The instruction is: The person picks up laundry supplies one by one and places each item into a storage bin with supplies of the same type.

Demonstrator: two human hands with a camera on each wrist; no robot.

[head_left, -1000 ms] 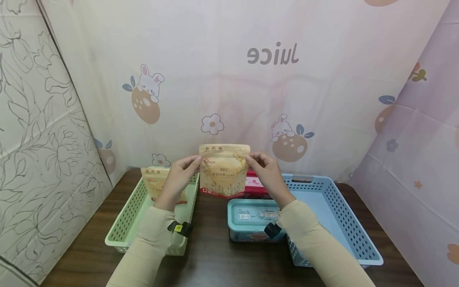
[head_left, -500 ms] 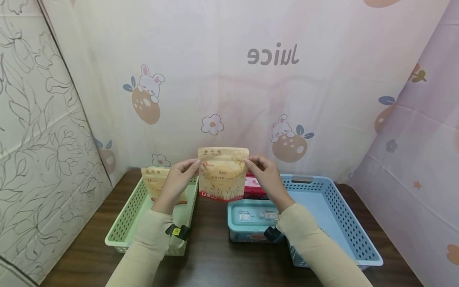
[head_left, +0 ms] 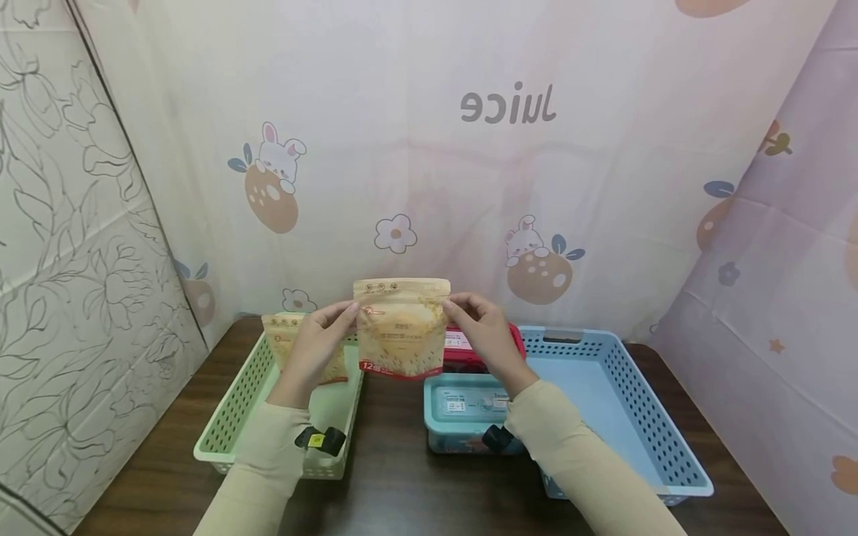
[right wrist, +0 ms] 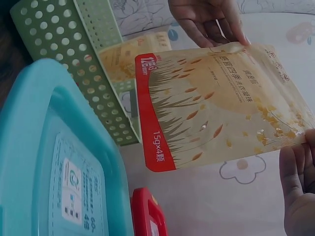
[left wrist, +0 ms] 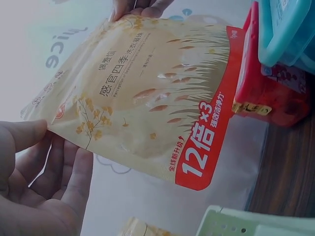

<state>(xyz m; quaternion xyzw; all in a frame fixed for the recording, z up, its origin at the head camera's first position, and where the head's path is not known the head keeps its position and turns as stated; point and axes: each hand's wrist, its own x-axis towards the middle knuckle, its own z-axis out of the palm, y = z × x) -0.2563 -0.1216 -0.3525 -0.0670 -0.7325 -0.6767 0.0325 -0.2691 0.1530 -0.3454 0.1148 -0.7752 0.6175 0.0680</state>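
A yellow pouch of laundry capsules [head_left: 402,331] with a red bottom band is held upright in the air between both hands. My left hand [head_left: 316,346] pinches its left edge between thumb and fingers, near the top. At the opposite edge my right hand [head_left: 488,339] pinches it the same way. In the left wrist view the pouch [left wrist: 147,88] shows its printed front. A similar yellow pouch [head_left: 278,339] leans in the green basket [head_left: 224,417], partly hidden behind my left hand.
Right of centre stands a turquoise lidded box [head_left: 459,424], with a red lidded box [head_left: 518,341] behind it. A blue basket [head_left: 643,402] is at the right. All rest on a dark wooden table [head_left: 389,484] before a printed curtain [head_left: 415,149].
Both hands have moved the pouch slightly to the left and a little lower. The baskets and boxes stay in place.
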